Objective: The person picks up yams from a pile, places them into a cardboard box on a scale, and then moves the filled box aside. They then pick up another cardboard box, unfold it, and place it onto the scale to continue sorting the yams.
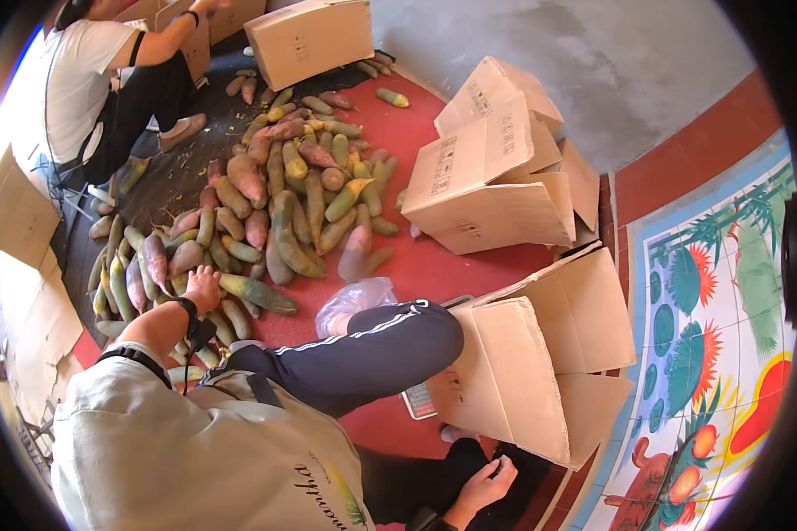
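My left hand point(204, 288) reaches forward over the near side of a large pile of radishes point(279, 181), some long and green, others reddish. Its fingers are stretched out and rest among them, beside a thick green radish point(259, 294). My right hand point(491, 485) is low at the front, near an upright open cardboard box point(502, 367). Its fingers are curled together, and I cannot tell what they hold. A dark band circles my left wrist.
Another person point(93, 84) squats at the far left beside cardboard boxes. More boxes point(483, 181) stand to the right of the pile, and one point(310, 40) at the back. A clear plastic bag point(359, 299) surrounds my foot. A scale point(419, 402) shows beside the near box.
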